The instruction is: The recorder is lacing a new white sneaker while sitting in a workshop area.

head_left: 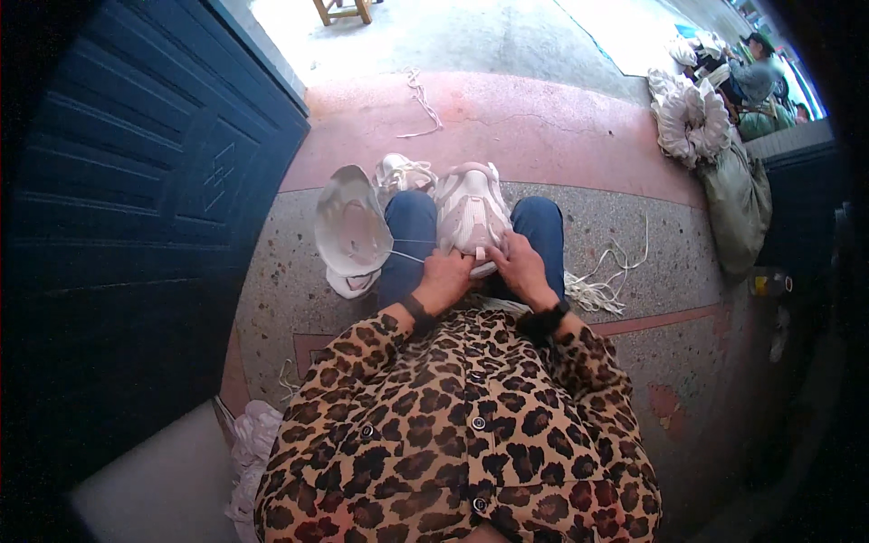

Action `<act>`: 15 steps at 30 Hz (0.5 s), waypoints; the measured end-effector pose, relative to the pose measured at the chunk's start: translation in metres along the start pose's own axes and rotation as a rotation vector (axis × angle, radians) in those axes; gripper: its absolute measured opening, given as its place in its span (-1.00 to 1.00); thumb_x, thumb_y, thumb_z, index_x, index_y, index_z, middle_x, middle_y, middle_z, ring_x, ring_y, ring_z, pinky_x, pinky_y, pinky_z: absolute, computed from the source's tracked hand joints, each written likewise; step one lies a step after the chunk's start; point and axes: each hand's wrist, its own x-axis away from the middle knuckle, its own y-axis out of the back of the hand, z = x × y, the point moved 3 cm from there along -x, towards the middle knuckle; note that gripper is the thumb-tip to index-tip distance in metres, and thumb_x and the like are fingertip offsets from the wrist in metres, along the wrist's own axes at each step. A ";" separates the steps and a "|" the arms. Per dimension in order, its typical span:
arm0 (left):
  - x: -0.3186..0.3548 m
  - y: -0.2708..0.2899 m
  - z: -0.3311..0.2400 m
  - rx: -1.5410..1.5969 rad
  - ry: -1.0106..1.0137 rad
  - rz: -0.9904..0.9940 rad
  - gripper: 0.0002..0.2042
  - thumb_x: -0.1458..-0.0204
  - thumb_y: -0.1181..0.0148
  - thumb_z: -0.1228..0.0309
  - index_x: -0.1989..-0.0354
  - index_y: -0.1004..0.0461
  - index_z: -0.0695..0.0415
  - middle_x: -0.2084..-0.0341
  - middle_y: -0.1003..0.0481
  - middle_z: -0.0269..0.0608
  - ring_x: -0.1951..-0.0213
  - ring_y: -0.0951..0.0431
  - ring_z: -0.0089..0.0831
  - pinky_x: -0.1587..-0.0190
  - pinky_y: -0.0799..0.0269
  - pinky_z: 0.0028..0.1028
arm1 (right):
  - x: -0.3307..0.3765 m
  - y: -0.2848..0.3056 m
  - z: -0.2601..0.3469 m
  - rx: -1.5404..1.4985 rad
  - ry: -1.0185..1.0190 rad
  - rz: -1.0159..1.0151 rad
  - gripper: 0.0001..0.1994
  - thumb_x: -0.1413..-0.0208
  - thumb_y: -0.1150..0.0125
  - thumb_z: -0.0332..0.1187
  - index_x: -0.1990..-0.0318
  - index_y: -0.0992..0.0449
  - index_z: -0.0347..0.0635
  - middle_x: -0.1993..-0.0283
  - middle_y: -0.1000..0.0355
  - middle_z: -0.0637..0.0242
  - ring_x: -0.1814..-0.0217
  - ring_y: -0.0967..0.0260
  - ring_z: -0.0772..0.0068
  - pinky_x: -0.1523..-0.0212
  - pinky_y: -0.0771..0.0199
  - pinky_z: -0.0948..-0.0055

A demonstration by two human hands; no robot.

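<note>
A pink-and-white shoe (472, 213) sat between the thighs of a seated person in blue jeans (409, 226) and a leopard-print shirt (434, 407), its near end toward the body. The right hand (525, 271) pinched the right side of that near end between thumb and fingers. The left hand (445, 277) touched the near end from the left, fingers bent; its fingertips were hidden, so I cannot tell how tightly they closed. A white cord (407, 256) ran from the left hand toward a pale upper (351, 217), just beside the left thigh. Beyond the left knee lay a white shoe (398, 172) with laces.

On the speckled floor (661, 235), loose laces (597, 291) were heaped right of the right thigh, and a single lace (418, 101) lay farther ahead. A dark blue door (154, 181) filled the left side. At right, a bulging sack (740, 208) stood below a white bundle (692, 122), and a co-worker (759, 77) sat beyond.
</note>
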 end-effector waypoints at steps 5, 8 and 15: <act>-0.008 -0.029 0.003 -0.150 0.017 0.045 -0.61 0.02 -0.31 0.11 0.04 -0.52 0.01 0.17 -0.51 -0.10 0.18 -0.49 0.07 0.21 -0.44 -0.05 | -0.020 -0.007 0.009 0.111 0.015 -0.023 -0.63 -0.25 -0.08 -0.06 0.14 -0.43 -0.25 0.22 -0.45 -0.07 0.18 -0.46 -0.20 0.20 -0.49 -0.01; 0.004 -0.020 -0.001 -0.110 -0.040 -0.037 -0.64 0.01 -0.28 0.16 0.07 -0.52 0.05 0.16 -0.49 -0.07 0.16 -0.47 0.06 0.17 -0.41 -0.06 | -0.013 -0.016 0.009 0.094 0.085 -0.013 -0.72 -0.27 -0.05 -0.16 0.21 -0.39 -0.25 0.25 -0.43 -0.07 0.24 -0.47 -0.21 0.26 -0.50 -0.03; 0.022 0.070 0.011 0.046 -0.165 -0.298 -0.80 -0.08 -0.22 0.32 0.34 -0.44 0.22 0.33 -0.50 0.05 0.25 -0.52 0.01 0.20 -0.42 -0.21 | 0.003 -0.023 0.006 0.029 0.001 -0.027 -0.79 -0.27 -0.02 -0.28 0.20 -0.31 -0.26 0.24 -0.40 -0.10 0.27 -0.44 -0.28 0.28 -0.49 -0.09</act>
